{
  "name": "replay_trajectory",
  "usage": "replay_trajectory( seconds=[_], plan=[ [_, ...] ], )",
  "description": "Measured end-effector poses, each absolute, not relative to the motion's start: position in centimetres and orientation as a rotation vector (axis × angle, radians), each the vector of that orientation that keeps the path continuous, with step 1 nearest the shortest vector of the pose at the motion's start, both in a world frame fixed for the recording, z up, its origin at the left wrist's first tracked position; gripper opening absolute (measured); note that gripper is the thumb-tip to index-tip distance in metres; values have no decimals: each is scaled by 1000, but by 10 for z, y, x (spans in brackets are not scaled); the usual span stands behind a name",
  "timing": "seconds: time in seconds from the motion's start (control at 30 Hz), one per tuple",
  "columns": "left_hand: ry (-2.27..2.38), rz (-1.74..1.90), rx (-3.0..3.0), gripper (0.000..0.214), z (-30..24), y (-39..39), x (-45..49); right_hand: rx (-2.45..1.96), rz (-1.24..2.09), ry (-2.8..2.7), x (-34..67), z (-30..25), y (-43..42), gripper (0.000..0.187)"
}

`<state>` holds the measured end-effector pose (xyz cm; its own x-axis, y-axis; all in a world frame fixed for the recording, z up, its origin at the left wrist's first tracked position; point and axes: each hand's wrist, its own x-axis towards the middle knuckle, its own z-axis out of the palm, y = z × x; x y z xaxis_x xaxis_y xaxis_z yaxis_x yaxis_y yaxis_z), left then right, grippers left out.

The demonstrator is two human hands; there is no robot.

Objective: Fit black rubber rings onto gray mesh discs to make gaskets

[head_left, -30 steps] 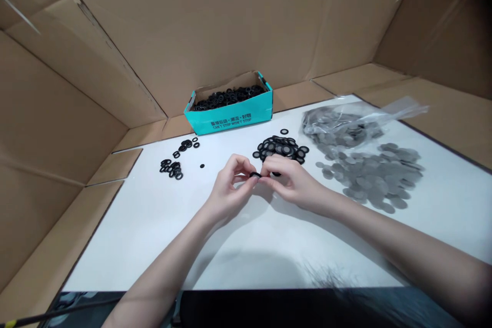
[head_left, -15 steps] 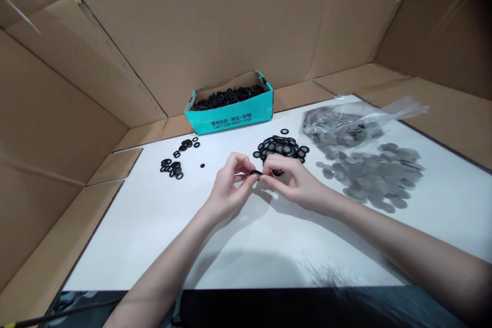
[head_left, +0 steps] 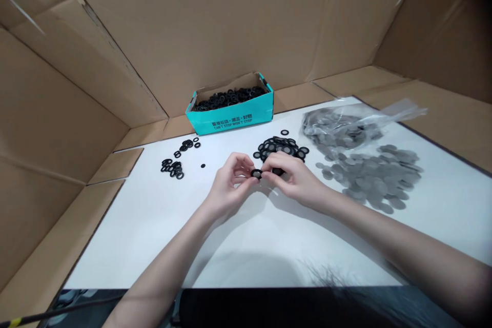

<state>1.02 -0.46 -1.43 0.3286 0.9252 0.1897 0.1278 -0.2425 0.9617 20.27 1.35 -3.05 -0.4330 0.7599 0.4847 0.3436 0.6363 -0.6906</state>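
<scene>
Between my fingertips is a black rubber ring [head_left: 256, 174] with a grey mesh disc in its centre. My left hand [head_left: 231, 182] pinches its left side between thumb and fingers. On the ring's right edge, my right hand [head_left: 289, 177] also has its thumb and fingertip closed. Just behind my right hand lies a pile of black rings with grey centres [head_left: 280, 147], partly hidden by the fingers. To the right spreads a heap of loose grey discs [head_left: 378, 177]. Bare black rings [head_left: 172, 168] lie in a small group left of my left hand.
A turquoise box [head_left: 234, 119] full of black rings stands at the back of the white table [head_left: 154, 246]. A clear plastic bag [head_left: 342, 125] of grey discs lies at the back right. Cardboard walls [head_left: 238, 20] enclose the table. One small black disc [head_left: 203, 166] lies alone.
The ring between my fingers has tilted, so its face with the grey centre now shows instead of its edge. Both hands stay in nearly the same place.
</scene>
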Motion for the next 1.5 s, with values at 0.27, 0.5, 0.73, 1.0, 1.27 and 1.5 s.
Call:
replay_trajectory(
  seconds=[0.27, 0.5, 0.73, 1.0, 1.27, 1.5],
  plan=[
    [1034, 1104, 1655, 32, -13, -6, 15, -933, 833, -1869, 197, -32, 10, 11],
    [1001, 1146, 1701, 19, -8, -4, 11, -914, 809, -1880, 197, -29, 9, 11],
    [999, 1158, 1647, 19, -10, -6, 15, -935, 766, -1855, 195, -28, 6, 8],
    [969, 1129, 1641, 20, -10, -5, 15, -928, 751, -1839, 194, -27, 4, 10],
    [912, 1134, 1640, 27, -10, -4, 13, -960, 831, -1804, 192, -26, 2, 14],
    [994, 1155, 1588, 31, -11, -5, 14, -971, 816, -1812, 192, -26, 2, 14]
  ],
)
